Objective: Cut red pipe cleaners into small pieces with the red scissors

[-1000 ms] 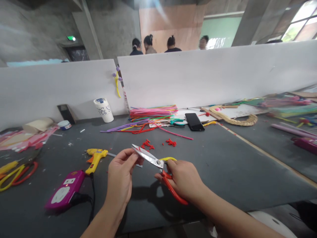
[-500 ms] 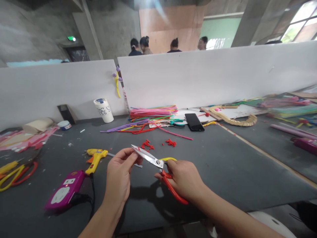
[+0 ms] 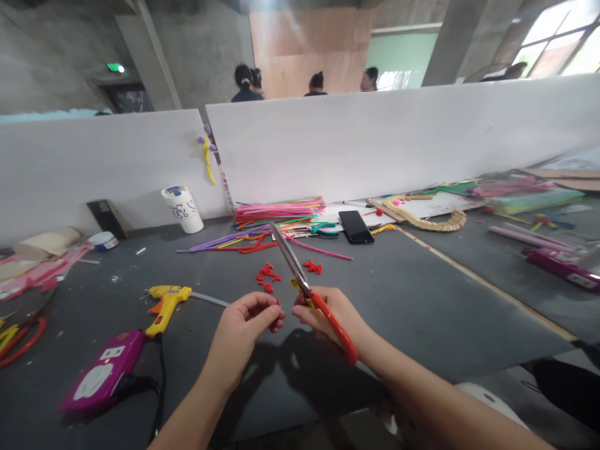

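1. Half a second back, the silver-bladed scissors with red and yellow handles [image 3: 300, 275] lay across my left grip's [image 3: 248, 322] fingertips; now the blades point up and away, clear of them.
2. The whole view has shifted too, so the tabletop [image 3: 422, 312] scene sits further left.
3. Beyond my two grips lie two loose clusters of small red fuzzy pieces: a left cluster [image 3: 267, 270] ahead of the left grip, and a right cluster [image 3: 313, 267] ahead of the right grip [image 3: 345, 312]. The blades stand between them.
4. Left of my left grip rests a yellow glue gun [image 3: 171, 292], its pale stick reaching close to the knuckles; nearer me is a purple power strip [image 3: 105, 375].
5. Farther ahead of both grips are a bundle of pink and multicoloured fuzzy stems [image 3: 281, 214] and a black phone [image 3: 356, 226].
6. My left grip pinches a tiny red bit [image 3: 278, 303] between thumb and forefinger, mostly hidden.
7. My right grip, just beside it, is wrapped around the scissors' handles.
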